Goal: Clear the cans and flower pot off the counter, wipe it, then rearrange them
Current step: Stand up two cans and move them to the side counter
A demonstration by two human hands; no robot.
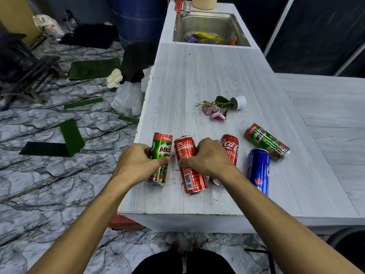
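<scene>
i am looking down at a white wood-grain counter (197,76), and both bare hands are working at its near end. the left hand (138,161) is curling round a green and red milo drink can (161,153) that is lying on its side, with the thumb pressing on the can's right flank. just at 3 o'clock of it, the right hand (209,157) is gripping a slim red aluminium can with a barcode (190,175), which is also lying flat with its base pointing toward me. the two held cans are sitting close but apart, and dark crumbs (176,170) are dotting the counter between them.

a red coca-cola can (230,146) is lying just at 3 o'clock of the right hand, partly hidden by the wrist. a blue can (258,171) is lying further out at 3 o'clock. a second green milo can (266,142) is lying slanted at 2 o'clock, just beside the blue can's top. at 1 o'clock, well apart from the hands, a small white flower pot (240,102) is lying tipped over, its green leaves and pink blossoms (214,113) pointing toward 9 o'clock. at 12 o'clock a steel sink (207,24) is holding coloured wrappers.
</scene>
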